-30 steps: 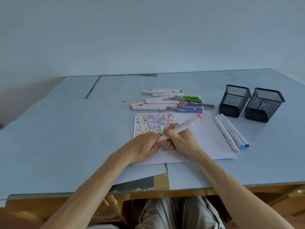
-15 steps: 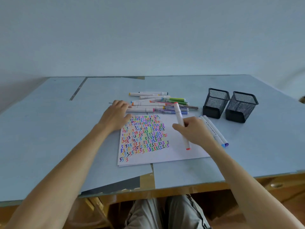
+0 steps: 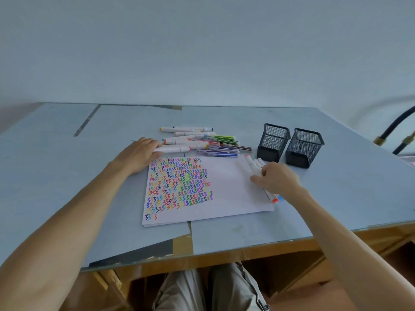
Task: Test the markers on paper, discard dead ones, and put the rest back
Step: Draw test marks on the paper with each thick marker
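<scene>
Soft, even daylight; faint shadows, wide-angle bending at edges.

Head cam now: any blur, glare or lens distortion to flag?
Head view: soft, even daylight, no hard shadows or glare on the table; wide-angle bowing at the edges; squiggles on the paper stay legible; right hand slightly soft over the markers.

We see open paper (image 3: 229,185) between our hands; the marker pile (image 3: 202,142) blocks the far edge, two mesh cups (image 3: 289,144) the right corner.
</scene>
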